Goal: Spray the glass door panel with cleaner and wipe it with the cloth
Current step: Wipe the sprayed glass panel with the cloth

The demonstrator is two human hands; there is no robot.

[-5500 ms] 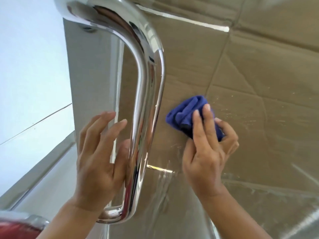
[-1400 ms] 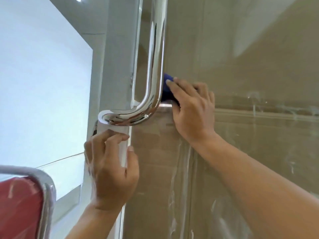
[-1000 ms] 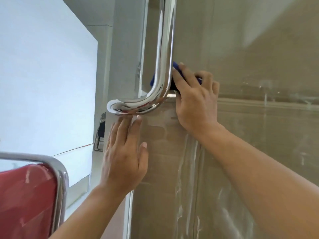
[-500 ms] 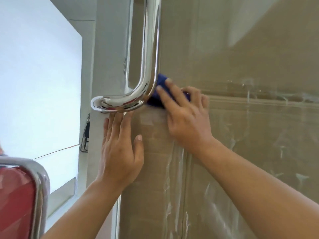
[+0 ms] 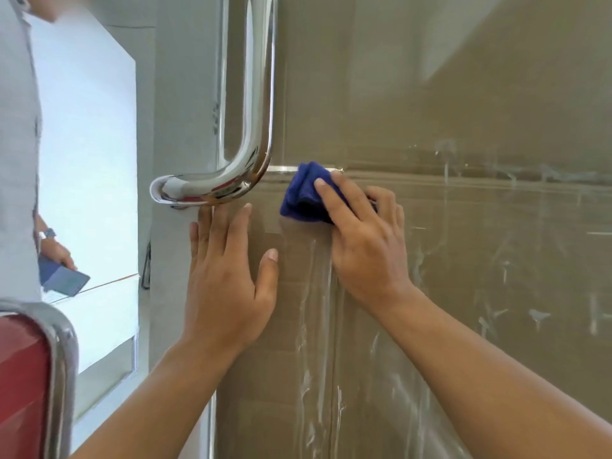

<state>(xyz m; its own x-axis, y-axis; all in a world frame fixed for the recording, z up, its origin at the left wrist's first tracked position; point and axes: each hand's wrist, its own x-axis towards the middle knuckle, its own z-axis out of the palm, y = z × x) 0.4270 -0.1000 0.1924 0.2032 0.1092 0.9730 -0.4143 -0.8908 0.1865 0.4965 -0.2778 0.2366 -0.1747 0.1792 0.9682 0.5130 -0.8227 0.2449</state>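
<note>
Head view, right hand [image 5: 364,240] fingers pinching blue cloth [image 5: 303,197] beside chrome handle [image 5: 255,127], left hand [image 5: 225,283] spread flat

Shopfront: chrome pull handle [image 5: 255,127], glass door [image 5: 463,111]

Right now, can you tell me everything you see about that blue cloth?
The blue cloth is a soft, fuzzy-looking rag, bunched into a thick wad with folds showing along its left side. The right hand presses it against the glass door panel, fingers spread over its right part so only the left part shows. It sits just right of the shiny metal handle's lower bend, apart from it. Wet streaks mark the glass below it.
</note>
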